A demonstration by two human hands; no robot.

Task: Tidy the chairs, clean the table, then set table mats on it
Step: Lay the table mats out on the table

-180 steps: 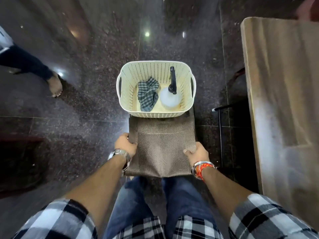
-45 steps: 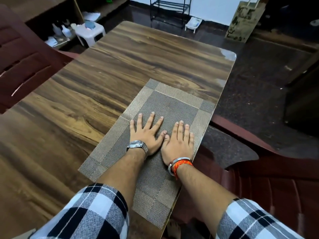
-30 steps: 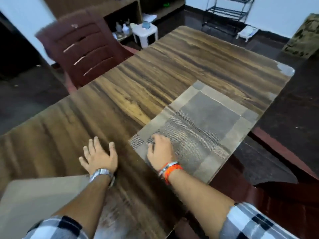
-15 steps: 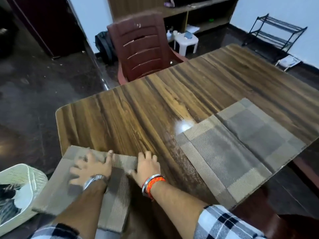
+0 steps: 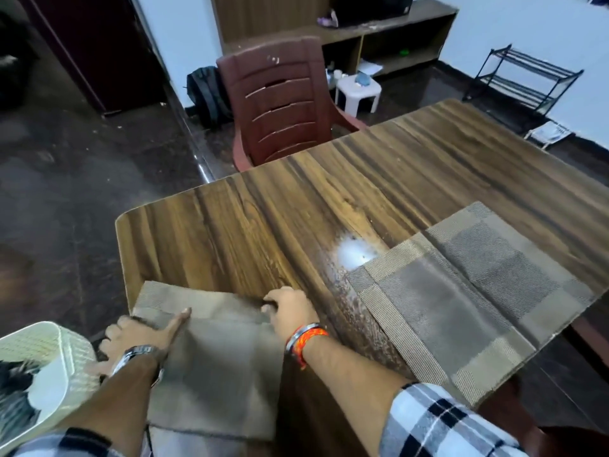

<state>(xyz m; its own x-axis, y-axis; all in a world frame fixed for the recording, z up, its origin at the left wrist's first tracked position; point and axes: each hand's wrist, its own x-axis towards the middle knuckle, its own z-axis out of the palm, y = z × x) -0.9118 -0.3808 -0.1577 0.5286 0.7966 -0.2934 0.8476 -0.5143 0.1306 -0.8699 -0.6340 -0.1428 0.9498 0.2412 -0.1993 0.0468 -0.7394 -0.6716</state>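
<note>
Table [image 5: 296, 209]: wooden, near edge used for place settings. First mat [image 5: 461, 308] laid flat at near right, slightly overhung. Second mat [image 5: 214, 357] set at near-left corner, likely for squaring. Left hand [image 5: 138, 338] spread flat, mat pinned. Right hand [image 5: 290, 311] curled over far edge, edge gripped.

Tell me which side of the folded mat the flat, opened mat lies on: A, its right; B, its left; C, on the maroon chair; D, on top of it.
A: the opened mat lies flat at the table's near right edge, apart from the folded mat that the left hand and right hand touch at the near left corner.
</note>
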